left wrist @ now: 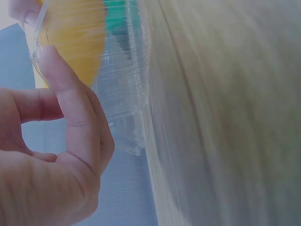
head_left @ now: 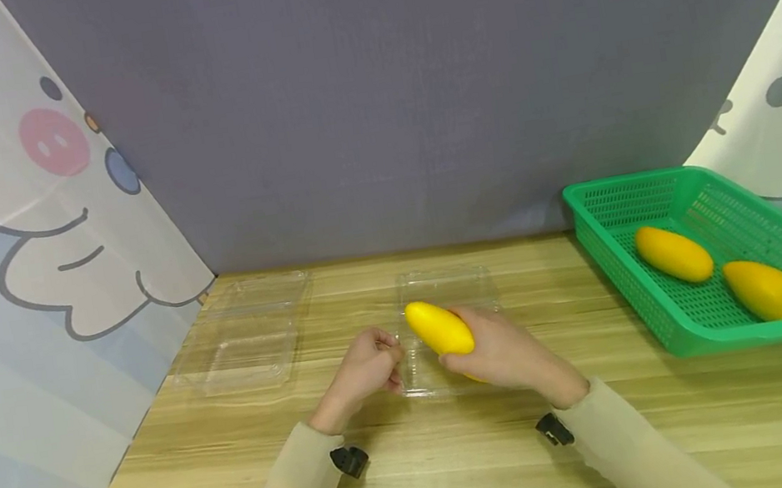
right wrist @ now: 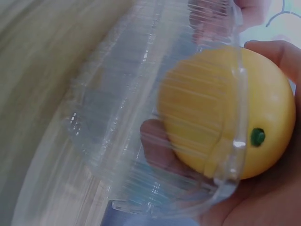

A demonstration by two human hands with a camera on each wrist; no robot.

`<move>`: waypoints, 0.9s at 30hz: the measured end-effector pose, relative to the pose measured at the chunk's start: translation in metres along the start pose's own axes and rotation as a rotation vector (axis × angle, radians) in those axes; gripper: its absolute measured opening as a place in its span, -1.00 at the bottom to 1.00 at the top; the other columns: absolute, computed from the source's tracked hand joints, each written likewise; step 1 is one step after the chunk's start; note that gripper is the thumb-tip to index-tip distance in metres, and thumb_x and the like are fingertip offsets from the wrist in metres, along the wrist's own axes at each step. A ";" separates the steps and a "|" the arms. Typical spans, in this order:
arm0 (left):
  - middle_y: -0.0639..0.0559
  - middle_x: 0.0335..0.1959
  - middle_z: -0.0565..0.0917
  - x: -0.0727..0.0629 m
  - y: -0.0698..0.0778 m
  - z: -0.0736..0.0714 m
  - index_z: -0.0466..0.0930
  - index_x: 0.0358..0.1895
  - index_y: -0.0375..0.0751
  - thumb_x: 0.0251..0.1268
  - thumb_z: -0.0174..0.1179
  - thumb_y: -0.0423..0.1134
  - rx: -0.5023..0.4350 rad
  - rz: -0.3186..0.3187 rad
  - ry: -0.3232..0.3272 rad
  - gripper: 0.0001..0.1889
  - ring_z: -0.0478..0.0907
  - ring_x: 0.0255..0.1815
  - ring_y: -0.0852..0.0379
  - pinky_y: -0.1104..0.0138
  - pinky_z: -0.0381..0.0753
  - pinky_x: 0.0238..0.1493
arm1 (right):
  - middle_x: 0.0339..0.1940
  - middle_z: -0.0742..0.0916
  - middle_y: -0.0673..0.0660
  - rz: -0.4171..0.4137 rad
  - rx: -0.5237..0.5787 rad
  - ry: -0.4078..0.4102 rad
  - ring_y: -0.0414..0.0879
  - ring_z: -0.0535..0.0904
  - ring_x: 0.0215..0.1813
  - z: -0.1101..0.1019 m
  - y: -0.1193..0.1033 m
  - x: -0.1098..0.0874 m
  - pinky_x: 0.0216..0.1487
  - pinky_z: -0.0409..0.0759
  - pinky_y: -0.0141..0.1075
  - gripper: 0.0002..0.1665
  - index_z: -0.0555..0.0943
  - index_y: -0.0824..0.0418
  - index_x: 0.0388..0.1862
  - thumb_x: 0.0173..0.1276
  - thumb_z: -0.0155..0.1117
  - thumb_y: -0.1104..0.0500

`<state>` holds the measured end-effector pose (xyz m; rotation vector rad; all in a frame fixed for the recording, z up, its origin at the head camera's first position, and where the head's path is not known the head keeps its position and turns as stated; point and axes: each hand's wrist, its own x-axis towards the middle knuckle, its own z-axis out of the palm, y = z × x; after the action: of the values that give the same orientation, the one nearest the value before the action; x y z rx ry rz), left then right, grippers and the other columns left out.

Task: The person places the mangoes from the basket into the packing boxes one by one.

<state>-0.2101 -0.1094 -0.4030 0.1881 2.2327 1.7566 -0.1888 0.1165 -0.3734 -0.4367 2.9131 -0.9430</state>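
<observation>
My right hand (head_left: 501, 350) grips a yellow mango (head_left: 438, 328), tilted, over an open clear plastic clamshell box (head_left: 417, 371). The right wrist view shows the green stem end of the mango (right wrist: 268, 113), its lower part behind the box's clear wall (right wrist: 141, 94). At the box's left side, my left hand (head_left: 371, 361) pinches the rim between thumb and finger. In the left wrist view the fingers of the left hand (left wrist: 70, 117) bend at the box's edge, and the mango (left wrist: 77, 42) shows through the plastic.
A green basket (head_left: 626, 293) at the right holds two more mangoes, one (head_left: 673, 254) behind the other (head_left: 770, 290). A second clear clamshell box (head_left: 246, 341) lies open on the wooden table (head_left: 440, 473) at the left. A grey partition (head_left: 371, 112) stands behind.
</observation>
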 end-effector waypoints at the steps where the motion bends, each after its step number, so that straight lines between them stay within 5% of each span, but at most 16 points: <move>1: -0.28 -0.31 0.55 0.000 0.000 0.000 0.40 0.00 -0.48 0.41 0.10 -0.41 0.003 0.002 -0.001 -0.78 0.53 -0.58 0.06 0.26 0.71 -0.49 | -0.20 0.61 -0.01 -0.003 -0.008 -0.001 -0.08 0.50 -0.29 0.001 0.000 0.000 -0.32 0.49 -0.22 -0.16 0.43 0.17 0.41 0.21 0.38 -0.15; 10: -0.26 -0.32 0.54 -0.001 0.001 0.000 0.40 0.00 -0.48 0.44 0.08 -0.40 0.007 -0.011 -0.003 -0.79 0.52 -0.58 0.07 0.27 0.71 -0.49 | -0.27 0.60 -0.04 -0.048 -0.075 -0.008 -0.10 0.49 -0.30 0.005 0.000 0.000 -0.35 0.50 -0.22 -0.18 0.45 0.16 0.39 0.19 0.40 -0.12; 27: -0.25 -0.34 0.54 0.000 0.000 0.001 0.41 -0.01 -0.48 0.41 0.10 -0.41 -0.001 -0.001 0.001 -0.79 0.51 -0.61 0.07 0.27 0.70 -0.52 | 0.16 0.62 0.16 -0.023 -0.178 -0.060 -0.04 0.52 -0.12 0.012 0.002 0.000 -0.17 0.57 -0.10 -0.04 0.34 0.15 0.53 0.18 0.39 -0.13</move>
<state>-0.2101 -0.1088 -0.4033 0.1865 2.2318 1.7583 -0.1876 0.1118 -0.3841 -0.4997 2.9543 -0.6627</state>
